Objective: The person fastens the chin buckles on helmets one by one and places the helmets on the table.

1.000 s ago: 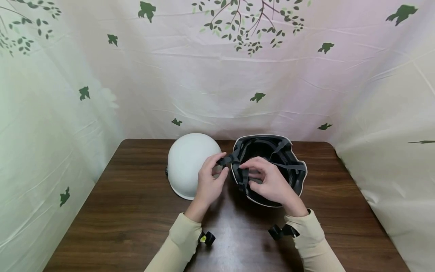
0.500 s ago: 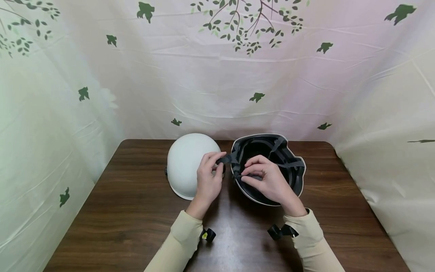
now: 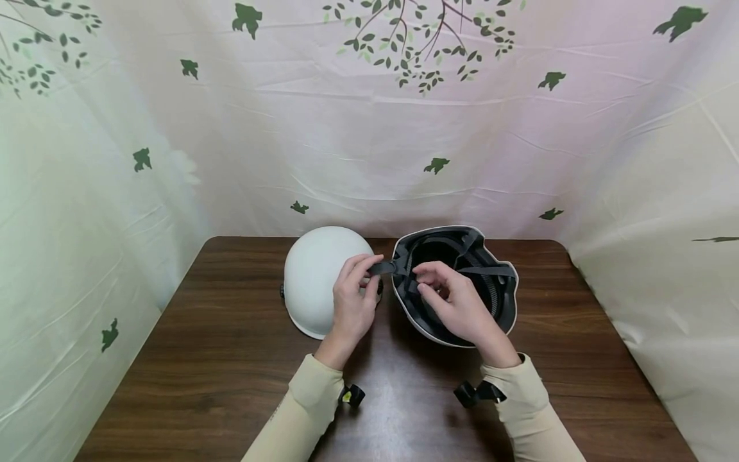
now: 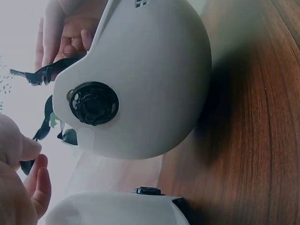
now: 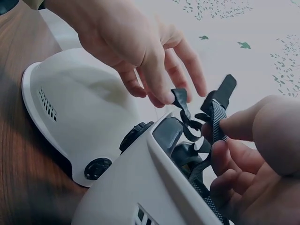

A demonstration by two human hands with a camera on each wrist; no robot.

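Observation:
A white helmet (image 3: 416, 321) lies upside down on the table, its black lining and straps facing up. My left hand (image 3: 355, 298) pinches the end of a black chin strap (image 3: 385, 267) at the helmet's left edge. Over the lining, my right hand (image 3: 456, 301) pinches another stretch of webbing (image 5: 218, 117) with a black buckle piece (image 5: 227, 89) between thumb and fingers, as the right wrist view shows. The two strap ends are apart. A round black knob (image 4: 93, 104) sits on the shell's side in the left wrist view.
A second white helmet (image 3: 317, 276) rests dome up just left, partly behind my left hand. Both stand near the back of the brown wooden table (image 3: 231, 359). A pale patterned curtain (image 3: 369, 141) hangs behind and along the sides.
My right hand has moved along the strap at the helmet's left side, closing its fingers on it. The upturned helmet has shifted slightly left and back. My left hand keeps its strap end.

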